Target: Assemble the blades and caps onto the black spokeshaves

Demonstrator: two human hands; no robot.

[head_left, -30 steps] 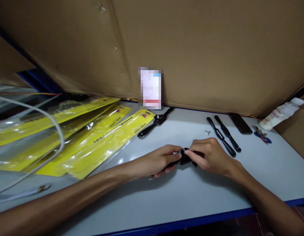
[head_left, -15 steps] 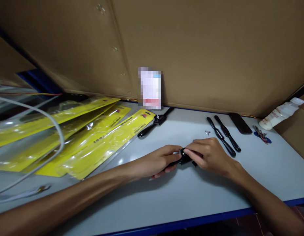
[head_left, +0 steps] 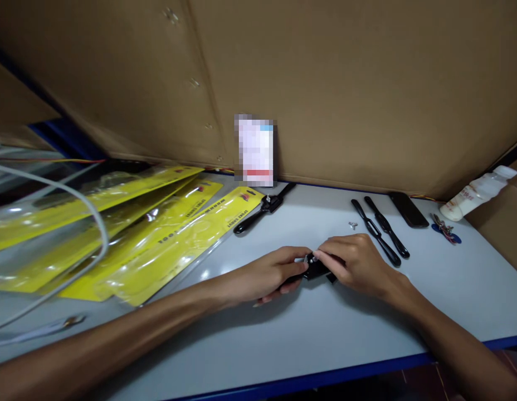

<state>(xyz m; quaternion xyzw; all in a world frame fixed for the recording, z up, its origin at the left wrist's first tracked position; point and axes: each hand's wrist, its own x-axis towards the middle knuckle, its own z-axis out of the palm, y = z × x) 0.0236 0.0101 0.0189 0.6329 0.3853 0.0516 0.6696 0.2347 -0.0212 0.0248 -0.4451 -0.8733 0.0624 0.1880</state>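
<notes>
My left hand [head_left: 279,273] is wrapped round one handle of a black spokeshave [head_left: 317,269], held just above the tabletop. My right hand [head_left: 356,264] bends over the tool's middle from the other side, thumb and forefinger pinched at a small silvery screw [head_left: 312,258] there. Fingers partly cover the screw and the far handle. Past the right hand lie two black spokeshave bodies [head_left: 373,228], side by side, and a few loose silvery screws [head_left: 352,225]. Another spokeshave [head_left: 264,211], with a silvery screw on it, rests beyond the left hand.
Yellow-backed clear plastic packages [head_left: 191,239] overlap on the left, with a pale cable [head_left: 95,217] looping over them. A phone [head_left: 409,210], keys [head_left: 446,228] and a white bottle [head_left: 478,192] lie or lean at right. Cardboard [head_left: 346,94] walls the back; a blurred card [head_left: 257,150] leans there.
My right thumb and forefinger have shifted slightly at the screw, and the thumb tip sits a little higher. My left hand and the spokeshave stay in place.
</notes>
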